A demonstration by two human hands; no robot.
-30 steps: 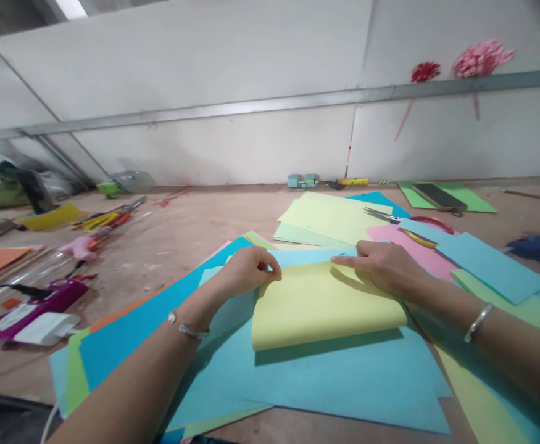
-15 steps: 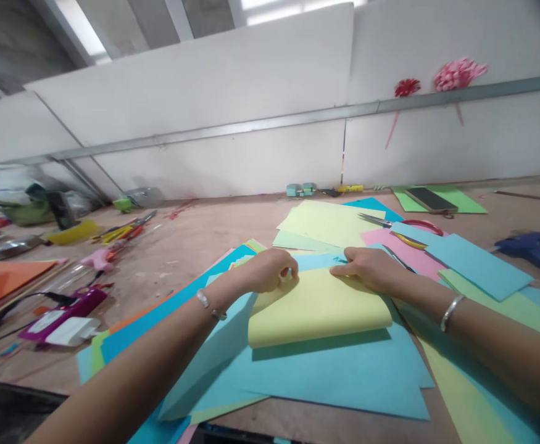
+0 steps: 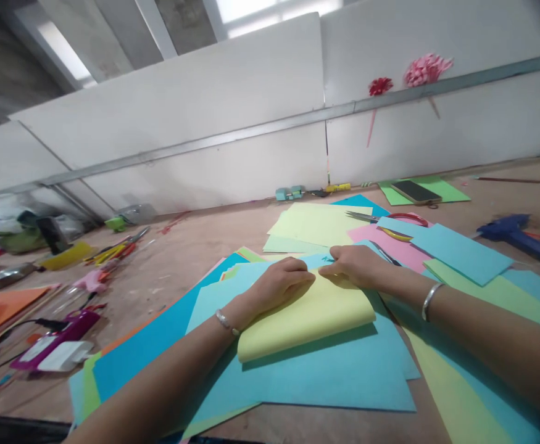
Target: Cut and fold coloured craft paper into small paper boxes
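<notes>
A sheet of yellow paper [image 3: 311,319] lies bent over on itself, its rounded fold towards me. It rests on light blue sheets [image 3: 334,382]. My left hand [image 3: 284,282] is on its far left edge, fingers pressed together and pointing right. My right hand [image 3: 355,265] grips the far edge further right with thumb and fingers. The fingertips of both hands nearly meet. The part of the paper under the fingers is hidden.
Scissors [image 3: 403,217] lie on paper sheets behind my right hand. A phone [image 3: 416,192] rests on green paper, and a blue glue gun [image 3: 519,237] is at the right. A purple power strip [image 3: 57,339] with a white plug lies left. A white wall [image 3: 205,172] bounds the back.
My left hand has slid right along the paper's far edge towards my right hand, its fingers lower and flatter. My right hand stays on the edge. The view has shifted and tilted slightly.
</notes>
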